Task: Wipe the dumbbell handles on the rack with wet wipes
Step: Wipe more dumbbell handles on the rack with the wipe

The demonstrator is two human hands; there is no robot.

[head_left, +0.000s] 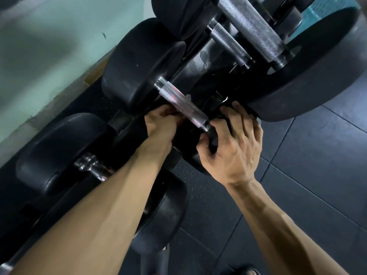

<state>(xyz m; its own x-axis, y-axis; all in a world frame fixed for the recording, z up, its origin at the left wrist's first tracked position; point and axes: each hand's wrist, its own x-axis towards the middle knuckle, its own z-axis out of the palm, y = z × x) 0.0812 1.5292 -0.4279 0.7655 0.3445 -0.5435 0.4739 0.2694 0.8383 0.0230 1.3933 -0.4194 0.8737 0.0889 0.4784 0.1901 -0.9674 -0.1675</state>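
The dumbbell handle [183, 105] runs between both hands: left hand [160, 124] apparently curled beneath, right hand [234, 143] gripping its black end.

The dumbbell heads [139, 64] are matt black, and the rack [200, 62] between them is black too, with pale scuffs. The dumbbell handles [183, 103] are bright silver metal with a fine cross-hatched knurl, the nearest one catching a faint reddish glint. The floor [309, 165] is dark grey tile with thin pale seams and light speckles, and the wall [49, 46] is pale green.
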